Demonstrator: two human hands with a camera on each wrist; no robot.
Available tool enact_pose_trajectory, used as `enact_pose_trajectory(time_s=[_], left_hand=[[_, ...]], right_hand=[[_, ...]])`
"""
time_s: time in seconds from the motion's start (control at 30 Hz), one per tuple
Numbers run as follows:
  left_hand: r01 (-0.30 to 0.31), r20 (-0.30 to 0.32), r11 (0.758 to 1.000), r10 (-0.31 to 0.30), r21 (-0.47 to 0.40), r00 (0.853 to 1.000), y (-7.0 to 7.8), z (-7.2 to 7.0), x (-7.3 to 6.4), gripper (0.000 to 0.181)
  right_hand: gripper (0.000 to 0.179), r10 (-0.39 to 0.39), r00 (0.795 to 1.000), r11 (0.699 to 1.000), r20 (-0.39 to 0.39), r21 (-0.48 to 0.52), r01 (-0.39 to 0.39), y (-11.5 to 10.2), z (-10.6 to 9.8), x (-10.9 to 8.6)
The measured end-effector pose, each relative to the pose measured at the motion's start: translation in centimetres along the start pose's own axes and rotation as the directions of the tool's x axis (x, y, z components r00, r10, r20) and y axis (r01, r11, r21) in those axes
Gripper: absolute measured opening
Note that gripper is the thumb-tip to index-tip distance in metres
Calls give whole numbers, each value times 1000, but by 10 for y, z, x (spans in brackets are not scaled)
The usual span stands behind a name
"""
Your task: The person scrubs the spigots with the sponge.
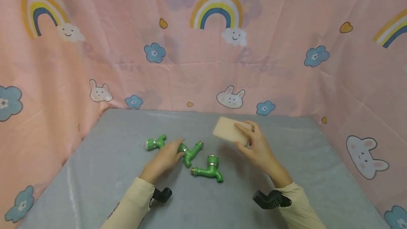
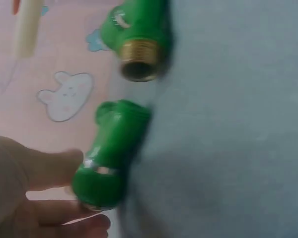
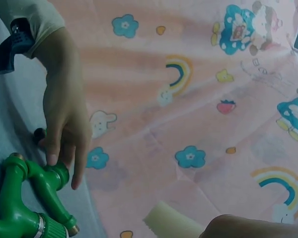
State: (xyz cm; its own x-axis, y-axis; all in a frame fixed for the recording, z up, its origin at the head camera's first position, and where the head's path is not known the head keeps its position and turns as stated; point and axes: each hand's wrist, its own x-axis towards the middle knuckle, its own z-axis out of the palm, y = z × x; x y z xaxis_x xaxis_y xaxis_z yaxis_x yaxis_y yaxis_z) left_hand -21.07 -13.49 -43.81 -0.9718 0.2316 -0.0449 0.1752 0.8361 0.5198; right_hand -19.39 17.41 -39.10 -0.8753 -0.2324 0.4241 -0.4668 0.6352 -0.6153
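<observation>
My left hand [image 1: 166,157] pinches the knob of the middle green tap [image 1: 189,155]. In the left wrist view the thumb and fingers lie on either side of that tap's knob [image 2: 100,188]. Left of the hand is another green tap [image 1: 155,143], partly hidden behind it. A third green tap [image 1: 208,171], with a brass threaded end, lies nearer on the table. My right hand [image 1: 259,147] grips a cream rectangular sponge [image 1: 229,129] by its right end, raised above the tabletop. Only the sponge's edge [image 3: 171,223] shows in the right wrist view.
A grey cloth-covered table [image 1: 101,172] carries the taps. Behind it and along both sides hangs a pink curtain [image 1: 178,77] printed with rainbows, rabbits and flowers. Black wrist-worn devices sit at the left cuff [image 1: 163,195] and the right cuff [image 1: 268,199].
</observation>
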Motion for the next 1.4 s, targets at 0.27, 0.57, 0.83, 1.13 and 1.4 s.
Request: enact_pose_trajectory(time_s=[0.27,0.57,0.83,1.13,1.4], left_hand=[[-18,-109,998,11,-55,994,0,8,4,45],[-188,-237,919,108,-346,966,33,-10,-6,43],[-268,-256,795,146,-545,955,59,-19,-20,49],[-390,-386,847,245,-360,889,66,-17,-26,50],[-442,-423,879,338,-177,841,67,-13,-27,46]], right_hand=[[60,-20,1000,995,24,94,18,-3,0,-1],[61,-76,993,965,92,259,50,-17,18,-10],[69,-76,997,973,22,221,70,-27,30,-15],[68,-105,989,989,-108,95,115,-26,28,-13],[66,37,988,999,-152,4,-37,-18,21,-7]])
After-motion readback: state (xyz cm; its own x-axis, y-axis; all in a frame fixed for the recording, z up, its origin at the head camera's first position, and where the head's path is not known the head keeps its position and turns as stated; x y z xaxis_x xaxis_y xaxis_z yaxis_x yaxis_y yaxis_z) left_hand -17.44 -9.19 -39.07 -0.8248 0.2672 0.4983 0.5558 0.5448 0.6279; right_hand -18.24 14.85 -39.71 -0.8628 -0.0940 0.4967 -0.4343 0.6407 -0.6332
